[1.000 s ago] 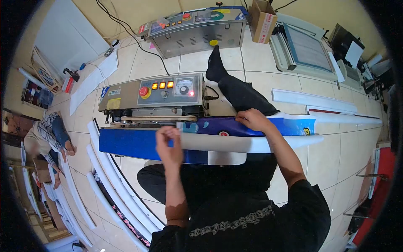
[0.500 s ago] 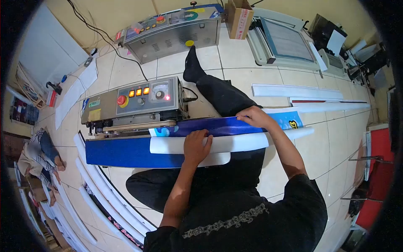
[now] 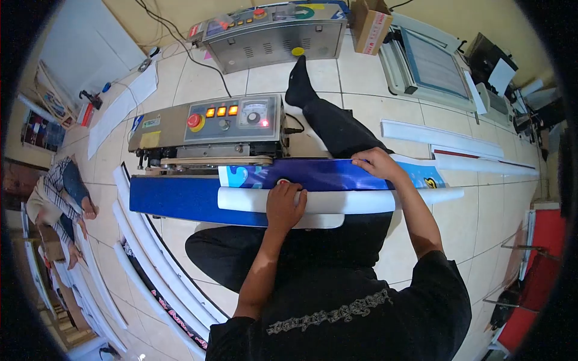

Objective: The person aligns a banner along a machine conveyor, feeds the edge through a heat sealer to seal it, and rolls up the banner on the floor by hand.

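A banner with a blue printed face (image 3: 325, 174) lies partly rolled, its white back forming a roll (image 3: 355, 201) along the near side. Its left end and upper edge lie along the band of a sealing machine (image 3: 208, 126) with lit orange switches. My left hand (image 3: 285, 204) lies over the roll with its fingers curled onto the printed face, beside a small red and white emblem. At the upper edge, farther right, my right hand (image 3: 378, 163) pinches the banner between thumb and fingers. Beneath the roll's left part runs the machine's blue conveyor belt (image 3: 192, 195).
A second metal sealer (image 3: 277, 45) stands at the back beside a cardboard box (image 3: 368, 27) and a flat framed device (image 3: 427, 60). Long white rolls (image 3: 162, 265) lie at left, with white lengths (image 3: 442, 137) at right. Another person (image 3: 60, 198) sits far left. My outstretched leg (image 3: 337, 126) lies behind the banner.
My view has shifted, so the machine appears farther right and higher. Relative to the machine, the banner has moved left along the band. The red and white emblem now shows by my left fingers.
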Demonstrator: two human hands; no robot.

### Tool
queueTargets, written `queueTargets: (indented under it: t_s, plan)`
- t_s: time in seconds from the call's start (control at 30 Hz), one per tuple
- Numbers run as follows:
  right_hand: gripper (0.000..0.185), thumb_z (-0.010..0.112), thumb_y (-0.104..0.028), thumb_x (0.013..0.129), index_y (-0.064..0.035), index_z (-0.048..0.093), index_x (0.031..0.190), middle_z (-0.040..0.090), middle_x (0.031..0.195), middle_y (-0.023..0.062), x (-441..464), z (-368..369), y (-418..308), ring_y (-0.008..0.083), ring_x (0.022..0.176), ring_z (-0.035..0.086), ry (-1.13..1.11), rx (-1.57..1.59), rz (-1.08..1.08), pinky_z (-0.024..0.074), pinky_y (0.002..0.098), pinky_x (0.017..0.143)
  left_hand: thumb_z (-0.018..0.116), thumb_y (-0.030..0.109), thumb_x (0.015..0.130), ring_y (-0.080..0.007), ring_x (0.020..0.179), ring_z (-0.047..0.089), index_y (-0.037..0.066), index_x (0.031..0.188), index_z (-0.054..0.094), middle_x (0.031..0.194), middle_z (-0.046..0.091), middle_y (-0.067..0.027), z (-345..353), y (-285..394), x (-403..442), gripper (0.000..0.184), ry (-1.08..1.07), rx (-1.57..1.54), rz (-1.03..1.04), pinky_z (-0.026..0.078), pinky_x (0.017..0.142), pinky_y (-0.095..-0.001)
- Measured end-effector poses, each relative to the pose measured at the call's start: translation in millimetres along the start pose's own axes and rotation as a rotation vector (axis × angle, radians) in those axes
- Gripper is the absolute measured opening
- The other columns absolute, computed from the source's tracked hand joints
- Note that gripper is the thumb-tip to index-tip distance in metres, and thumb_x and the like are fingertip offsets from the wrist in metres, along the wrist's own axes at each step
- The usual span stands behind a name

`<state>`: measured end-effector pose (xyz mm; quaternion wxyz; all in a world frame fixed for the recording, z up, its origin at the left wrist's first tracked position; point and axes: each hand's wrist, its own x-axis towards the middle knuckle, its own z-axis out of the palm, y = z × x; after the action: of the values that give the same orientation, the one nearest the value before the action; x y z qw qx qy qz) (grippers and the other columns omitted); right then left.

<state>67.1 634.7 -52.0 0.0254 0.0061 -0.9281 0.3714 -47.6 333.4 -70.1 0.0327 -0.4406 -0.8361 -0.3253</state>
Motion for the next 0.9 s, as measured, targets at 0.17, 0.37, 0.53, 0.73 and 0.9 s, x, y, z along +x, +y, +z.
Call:
queueTargets:
  t_s: [0.17,0.37,0.53,0.73,0.9]
  plan:
    - [0.023,0.06,-0.023,0.092,-0.0022,0.068,0.097,0.068,0.084,0.0191,-8,-8,-11,0.0359,0.078,0.066,-0.057,0.025,0.1,0.0519,0.0406,0.071,0.066,0.019,0.082,-0.0308,0.084,0.061,0.005,0.089,0.066,0.087,0.064,-0.011,-5,-12,1,0.016,0.0,-0.011,0.008,0.046,0.076,-0.0419]
    - [0.021,0.059,-0.022,0.093,-0.0024,0.066,0.095,0.067,0.081,0.0183,12,-1,3,0.0351,0.074,0.065,-0.15,0.048,0.093,0.0512,0.0398,0.069,0.066,0.018,0.082,-0.0316,0.089,0.06,0.003,0.09,0.066,0.091,0.064,-0.0119,-12,-18,-2,0.017,0.045,-0.027,-0.029,0.045,0.08,-0.0428]
    - [0.021,0.059,-0.022,0.093,-0.002,0.066,0.094,0.068,0.084,0.0171,19,-2,-6,0.0338,0.077,0.066,-0.162,0.079,0.125,0.0515,0.0394,0.07,0.067,0.016,0.079,-0.0353,0.098,0.057,0.002,0.094,0.064,0.099,0.062,-0.0154,-17,-38,-7,0.021,0.156,-0.059,-0.192,0.044,0.086,-0.0457]
    - [0.024,0.062,-0.021,0.092,-0.0017,0.068,0.104,0.07,0.094,0.0171,-20,-22,0,0.0331,0.089,0.067,-0.088,0.012,0.16,0.052,0.0386,0.08,0.071,0.017,0.075,-0.0459,0.122,0.045,-0.007,0.12,0.053,0.123,0.053,-0.0285,-39,-79,-8,0.054,0.312,0.184,-0.362,0.034,0.105,-0.0516]
    - [0.023,0.063,-0.021,0.091,-0.0012,0.069,0.102,0.07,0.093,0.0173,-50,-35,16,0.0295,0.085,0.068,-0.018,0.031,0.222,0.0521,0.0361,0.077,0.072,0.022,0.076,-0.0471,0.136,0.031,-0.012,0.136,0.039,0.141,0.039,-0.0331,-49,-102,-10,0.077,0.262,0.319,-0.516,0.025,0.112,-0.0515]
